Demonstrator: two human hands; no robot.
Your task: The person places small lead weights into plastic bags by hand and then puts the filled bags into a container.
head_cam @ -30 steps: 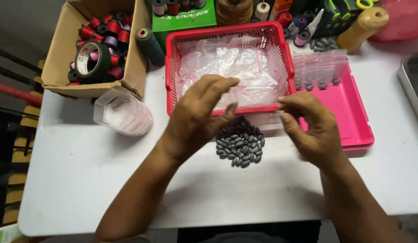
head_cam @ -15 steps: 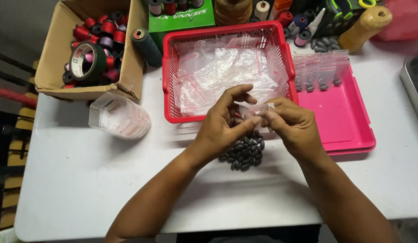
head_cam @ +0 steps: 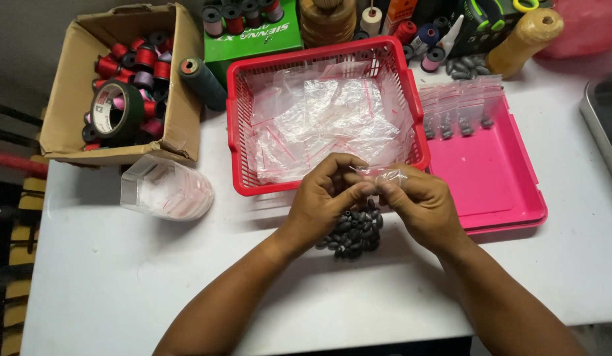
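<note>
**Small clear bag pinched between both hands, directly above the pile of weights**

Far left, a cardboard box (head_cam: pixel 121 86) of thread spools and tape rolls stands on the white bench (head_cam: pixel 121 277); just in front of it lies a clear plastic container (head_cam: pixel 164 189) on its side. At centre, a red basket (head_cam: pixel 235 142) holds loose clear zip bags.

The left hand (head_cam: pixel 326 198) and right hand (head_cam: pixel 418 204) meet just in front of the basket's near wall. Fingers of both are pressed together, pinching a small clear zip bag (head_cam: pixel 382 175) between them. The bag lies roughly crosswise, its long axis left to right, at the fingertips of both hands; neither hand is clearly nearer. The pile of dark sinker weights (head_cam: pixel 355 231) rests on the bench just below the hands, partly hidden by them.

To the right, a pink tray (head_cam: pixel 490 184) carries a row of filled bags (head_cam: pixel 461 109) along its far edge.
</note>
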